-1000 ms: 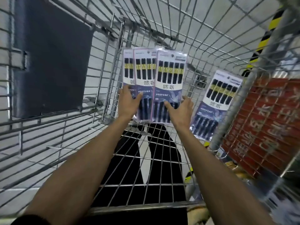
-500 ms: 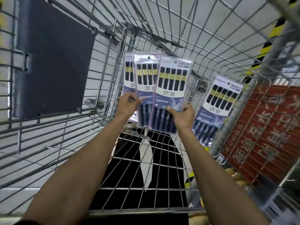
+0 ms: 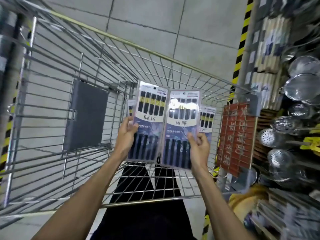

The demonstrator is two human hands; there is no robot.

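Head view, left hand [image 3: 127,134], right hand [image 3: 199,146] grip chopstick packs [image 3: 150,118], wire cart [image 3: 138,46], floor tiles [image 3: 147,18]

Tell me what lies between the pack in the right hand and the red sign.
In the head view, another chopstick pack stands there inside the cart, partly hidden behind the held pack.

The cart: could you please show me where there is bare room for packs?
The held packs hide much of the cart. Bare wire shows past them toward the far wall, and between the left hand and grey panel. Crowded by the red sign: another pack.
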